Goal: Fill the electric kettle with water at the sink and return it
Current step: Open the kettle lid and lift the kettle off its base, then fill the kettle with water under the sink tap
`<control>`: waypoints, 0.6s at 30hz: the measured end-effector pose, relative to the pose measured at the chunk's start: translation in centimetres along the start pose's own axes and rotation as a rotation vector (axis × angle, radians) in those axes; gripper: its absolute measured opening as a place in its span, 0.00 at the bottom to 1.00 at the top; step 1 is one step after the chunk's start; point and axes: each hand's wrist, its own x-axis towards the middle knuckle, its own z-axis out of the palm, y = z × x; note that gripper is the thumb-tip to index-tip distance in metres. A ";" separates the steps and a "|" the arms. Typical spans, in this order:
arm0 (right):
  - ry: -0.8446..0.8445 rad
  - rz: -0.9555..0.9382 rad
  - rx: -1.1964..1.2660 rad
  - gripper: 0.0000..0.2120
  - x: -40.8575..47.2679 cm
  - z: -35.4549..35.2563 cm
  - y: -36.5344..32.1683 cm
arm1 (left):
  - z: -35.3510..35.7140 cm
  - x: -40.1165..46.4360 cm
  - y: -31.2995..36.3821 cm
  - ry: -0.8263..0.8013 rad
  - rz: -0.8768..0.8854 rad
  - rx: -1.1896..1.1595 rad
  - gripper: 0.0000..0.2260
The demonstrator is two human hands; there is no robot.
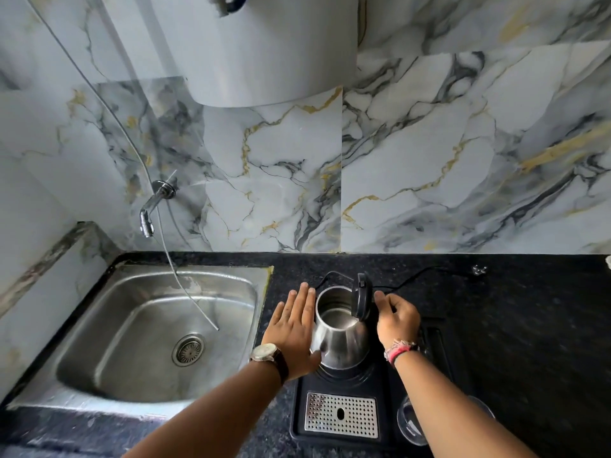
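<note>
A steel electric kettle (340, 338) stands on its black base tray (334, 424) on the dark counter, right of the sink. Its black lid (362, 299) is tipped up and open, and the inside looks bare metal. My left hand (292, 328) lies flat against the kettle's left side with fingers straight. My right hand (396, 319) is curled behind the lid, where the handle is hidden. The steel sink (99, 328) is at the left, with a wall tap (148, 213) above its far edge.
A thin hose (185, 289) hangs from the wall into the sink basin. The kettle's black cord (426, 276) runs back right to a plug (479, 270). A clear glass (413, 421) sits under my right forearm. A white appliance (264, 51) hangs on the marble wall above.
</note>
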 end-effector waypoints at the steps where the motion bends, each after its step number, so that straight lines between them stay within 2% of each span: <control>1: 0.002 -0.012 0.012 0.27 0.4 0.2 -0.8 | -0.6 0.1 -0.2 0.045 -0.003 -0.028 0.49; 4: -0.014 -0.076 0.014 0.25 1.5 1.9 -3.8 | -2.9 0.0 -2.4 0.123 -0.032 -0.052 0.49; 8: -0.058 -0.124 0.015 0.27 1.2 7.1 -7.0 | -5.8 -1.4 -7.5 0.114 -0.091 -0.020 0.47; 14: -0.134 0.005 -0.043 0.27 -2.9 18.5 -8.3 | -5.7 -4.2 -18.5 0.043 -0.134 -0.073 0.41; 18: -0.160 0.106 -0.094 0.27 -5.7 26.6 -8.6 | -5.0 -5.0 -26.9 -0.008 -0.151 -0.106 0.48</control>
